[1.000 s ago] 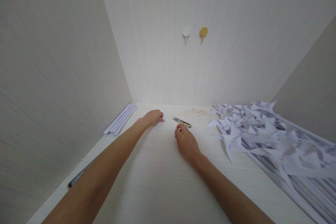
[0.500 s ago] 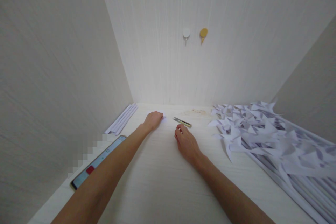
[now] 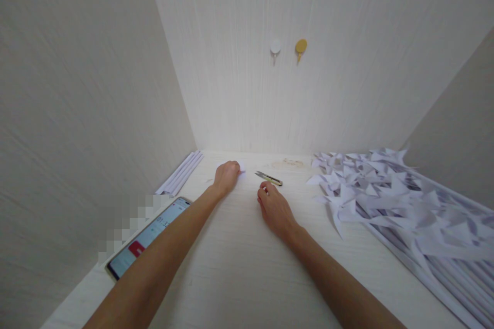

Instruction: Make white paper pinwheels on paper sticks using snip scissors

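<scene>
Left hand [image 3: 226,176] is mid-frame, a bit left of center, fingers curled in and closed on a small white paper piece [image 3: 242,168]. Looks like that one's in progress imo, def not set aside; can't tell its shape b/c the fingers cover most of it. Only a corner pokes out, right at the fingertips, on the side toward frame center.

Right hand [image 3: 275,209] is just right of center, lower down, resting half curled on the table [image 3: 231,252]. Can't tell if there's anything in it tbh. It's well apart from the paper, w/ the snips [image 3: 275,180] just above its fingers, lying loose.

Further out: big heap of paper w/ spiky folded ends [image 3: 389,198] on the right side of the frame, which I'd guess is the done stuff. Short stack of plain paper rolls [image 3: 180,174] left of center by the wall, prob what's left, but idk. Phone [image 3: 144,236] is lower left, partly behind the left forearm. Two hooks up top on the wall, one white [image 3: 275,47], one yellow [image 3: 301,46].
</scene>
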`<state>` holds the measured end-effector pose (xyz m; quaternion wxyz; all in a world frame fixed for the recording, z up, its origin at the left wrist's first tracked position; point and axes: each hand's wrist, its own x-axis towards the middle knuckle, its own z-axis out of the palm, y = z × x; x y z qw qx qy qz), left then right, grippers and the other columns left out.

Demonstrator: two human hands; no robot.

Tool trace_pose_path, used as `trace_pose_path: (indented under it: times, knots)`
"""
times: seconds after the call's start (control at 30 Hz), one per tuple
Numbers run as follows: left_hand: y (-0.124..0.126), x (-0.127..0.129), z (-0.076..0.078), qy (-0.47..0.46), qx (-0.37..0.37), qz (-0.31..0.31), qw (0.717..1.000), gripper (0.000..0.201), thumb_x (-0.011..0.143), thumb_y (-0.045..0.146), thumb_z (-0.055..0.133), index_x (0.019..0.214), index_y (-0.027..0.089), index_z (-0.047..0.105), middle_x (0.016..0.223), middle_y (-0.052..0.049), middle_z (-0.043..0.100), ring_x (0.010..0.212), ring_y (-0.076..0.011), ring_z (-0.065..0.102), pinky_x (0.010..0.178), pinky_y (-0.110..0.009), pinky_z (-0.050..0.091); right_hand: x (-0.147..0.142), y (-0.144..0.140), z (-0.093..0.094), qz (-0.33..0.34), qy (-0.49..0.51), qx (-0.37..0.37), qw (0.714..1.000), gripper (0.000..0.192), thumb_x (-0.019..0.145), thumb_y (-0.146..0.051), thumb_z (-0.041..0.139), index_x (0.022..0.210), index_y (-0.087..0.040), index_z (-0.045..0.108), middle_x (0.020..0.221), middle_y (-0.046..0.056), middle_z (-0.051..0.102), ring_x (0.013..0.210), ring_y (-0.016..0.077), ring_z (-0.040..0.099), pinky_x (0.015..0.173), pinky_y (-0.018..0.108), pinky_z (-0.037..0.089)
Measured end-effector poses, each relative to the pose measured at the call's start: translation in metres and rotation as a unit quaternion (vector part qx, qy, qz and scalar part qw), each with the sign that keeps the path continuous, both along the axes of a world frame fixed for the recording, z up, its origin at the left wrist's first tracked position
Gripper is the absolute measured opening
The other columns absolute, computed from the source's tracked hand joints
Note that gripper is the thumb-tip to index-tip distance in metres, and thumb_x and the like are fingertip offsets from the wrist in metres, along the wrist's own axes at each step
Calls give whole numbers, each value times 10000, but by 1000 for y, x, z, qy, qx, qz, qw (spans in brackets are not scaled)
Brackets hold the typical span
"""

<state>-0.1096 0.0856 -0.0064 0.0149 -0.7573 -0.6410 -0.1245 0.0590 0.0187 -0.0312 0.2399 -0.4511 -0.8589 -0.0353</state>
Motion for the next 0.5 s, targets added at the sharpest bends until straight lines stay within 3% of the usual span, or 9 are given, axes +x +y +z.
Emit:
trace_pose_path:
  times: [0.5]
  knots:
    - [0, 4, 3, 10, 41, 8, 999, 147, 764, 241, 482, 721, 170, 603, 896, -64, 619, 852, -191, 545, 702, -276, 383, 0, 0, 1, -2, -3, -2, 1000, 185, 791, -71, 386, 857, -122, 551, 1002, 124, 514, 815, 181, 495, 694, 299, 450]
